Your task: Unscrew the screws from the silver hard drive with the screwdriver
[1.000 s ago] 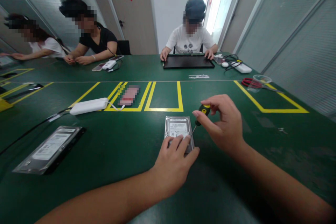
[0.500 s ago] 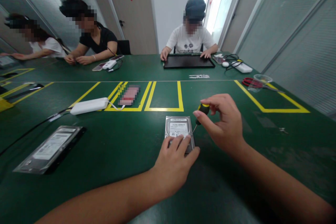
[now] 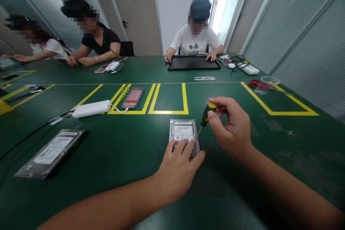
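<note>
A silver hard drive (image 3: 183, 128) with a white label lies on the green table in front of me. My left hand (image 3: 179, 167) rests over its near part, fingertips on the drive and thumb at its right edge. Closed around a short black-and-yellow screwdriver (image 3: 205, 115), my right hand (image 3: 231, 124) is just right of the drive. The screwdriver leans, its thin shaft running down to the drive's right edge near my left fingertips. Whether the tip sits in a screw is too small to tell.
Left lies a second hard drive (image 3: 55, 152) in clear wrapping, below a white power bank (image 3: 91, 109) with cables. Small metal bits (image 3: 290, 134) and a clear cup (image 3: 266, 84) are on the right. Across the table a person handles a black panel (image 3: 194, 63).
My right hand's fingers have shifted on the screwdriver, the thumb moving right and uncovering more of the handle. My left hand and the drive have stayed put.
</note>
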`<action>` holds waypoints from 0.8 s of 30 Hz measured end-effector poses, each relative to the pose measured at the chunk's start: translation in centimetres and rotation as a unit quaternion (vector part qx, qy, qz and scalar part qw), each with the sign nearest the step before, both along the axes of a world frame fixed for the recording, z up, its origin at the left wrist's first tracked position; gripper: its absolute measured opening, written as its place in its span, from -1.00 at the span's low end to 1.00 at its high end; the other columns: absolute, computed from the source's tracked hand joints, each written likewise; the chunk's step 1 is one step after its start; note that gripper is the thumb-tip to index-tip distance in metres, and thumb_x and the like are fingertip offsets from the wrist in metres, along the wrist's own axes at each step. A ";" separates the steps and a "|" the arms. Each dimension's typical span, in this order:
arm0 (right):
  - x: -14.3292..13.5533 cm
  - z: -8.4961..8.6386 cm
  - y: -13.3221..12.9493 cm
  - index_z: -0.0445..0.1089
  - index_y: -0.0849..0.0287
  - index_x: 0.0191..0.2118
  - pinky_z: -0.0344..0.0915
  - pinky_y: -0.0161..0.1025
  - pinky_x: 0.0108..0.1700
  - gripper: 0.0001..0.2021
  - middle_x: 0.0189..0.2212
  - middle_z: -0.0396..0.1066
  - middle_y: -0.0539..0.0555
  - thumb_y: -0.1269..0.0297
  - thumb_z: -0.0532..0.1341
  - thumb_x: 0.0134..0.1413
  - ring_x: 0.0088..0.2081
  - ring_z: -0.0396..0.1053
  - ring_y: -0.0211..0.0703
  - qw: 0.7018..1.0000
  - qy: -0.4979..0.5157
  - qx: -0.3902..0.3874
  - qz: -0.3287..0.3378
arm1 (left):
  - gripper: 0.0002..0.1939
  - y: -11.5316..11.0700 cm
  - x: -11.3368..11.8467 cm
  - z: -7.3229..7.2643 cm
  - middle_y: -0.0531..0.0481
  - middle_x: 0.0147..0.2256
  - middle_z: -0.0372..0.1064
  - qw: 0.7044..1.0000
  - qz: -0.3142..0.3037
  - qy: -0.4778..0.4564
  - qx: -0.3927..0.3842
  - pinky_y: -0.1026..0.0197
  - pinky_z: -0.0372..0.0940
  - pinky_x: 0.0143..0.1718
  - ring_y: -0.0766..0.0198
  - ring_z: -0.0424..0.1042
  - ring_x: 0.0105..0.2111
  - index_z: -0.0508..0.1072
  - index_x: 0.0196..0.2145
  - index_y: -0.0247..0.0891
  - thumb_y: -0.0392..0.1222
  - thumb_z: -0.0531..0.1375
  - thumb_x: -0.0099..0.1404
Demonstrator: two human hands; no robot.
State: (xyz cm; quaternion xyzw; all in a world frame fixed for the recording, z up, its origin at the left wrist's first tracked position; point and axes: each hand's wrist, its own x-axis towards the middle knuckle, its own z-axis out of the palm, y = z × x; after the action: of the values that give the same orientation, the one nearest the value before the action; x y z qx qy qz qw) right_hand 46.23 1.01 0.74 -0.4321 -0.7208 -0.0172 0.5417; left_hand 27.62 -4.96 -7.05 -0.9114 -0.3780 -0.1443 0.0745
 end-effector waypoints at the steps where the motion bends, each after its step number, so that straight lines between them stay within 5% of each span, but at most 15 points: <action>1: 0.0 0.0 0.0 0.40 0.15 -0.07 0.29 -0.13 -0.30 -0.76 -0.27 0.44 0.06 0.41 0.18 0.13 -0.34 0.31 -0.16 1.000 0.002 -0.006 0.000 | -0.62 0.0 0.0 0.0 -0.17 0.22 0.27 1.000 0.001 -0.001 0.001 -0.17 0.13 0.08 -0.08 0.24 0.16 0.36 0.18 -0.04 -0.15 0.10 0.44; 9: -0.1 0.3 0.0 0.39 0.13 -0.19 0.24 -0.20 -0.37 -0.80 -0.30 0.40 0.04 0.30 0.35 0.06 -0.30 0.34 -0.15 0.999 -0.024 0.029 -0.007 | -0.62 0.0 0.0 0.0 -0.19 0.23 0.25 1.000 0.001 0.001 -0.008 -0.20 0.12 0.09 -0.10 0.24 0.16 0.35 0.19 -0.05 -0.16 0.09 0.44; 19: 0.0 0.1 -0.1 0.43 0.13 -0.11 0.29 -0.14 -0.31 -0.82 -0.26 0.47 0.08 0.38 0.21 0.15 -0.30 0.36 -0.14 1.000 -0.019 0.001 -0.011 | -0.61 0.0 0.0 0.2 -0.19 0.24 0.24 1.000 0.001 0.004 -0.011 -0.19 0.13 0.08 -0.11 0.23 0.17 0.33 0.20 -0.06 -0.16 0.07 0.45; 24: -0.2 0.3 0.0 0.42 0.12 -0.16 0.27 -0.19 -0.37 -0.82 -0.27 0.44 0.07 0.30 0.33 0.09 -0.30 0.35 -0.15 1.000 -0.020 0.014 -0.002 | -0.61 0.0 0.0 0.3 -0.19 0.24 0.24 1.000 0.000 0.004 -0.016 -0.21 0.13 0.08 -0.11 0.24 0.16 0.33 0.20 -0.05 -0.16 0.06 0.46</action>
State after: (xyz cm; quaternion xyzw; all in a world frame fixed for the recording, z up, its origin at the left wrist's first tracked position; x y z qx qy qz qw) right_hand 46.07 0.98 1.03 -0.4252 -0.7307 -0.0371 0.5328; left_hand 27.62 -4.99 -6.74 -0.9130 -0.3802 -0.1348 0.0612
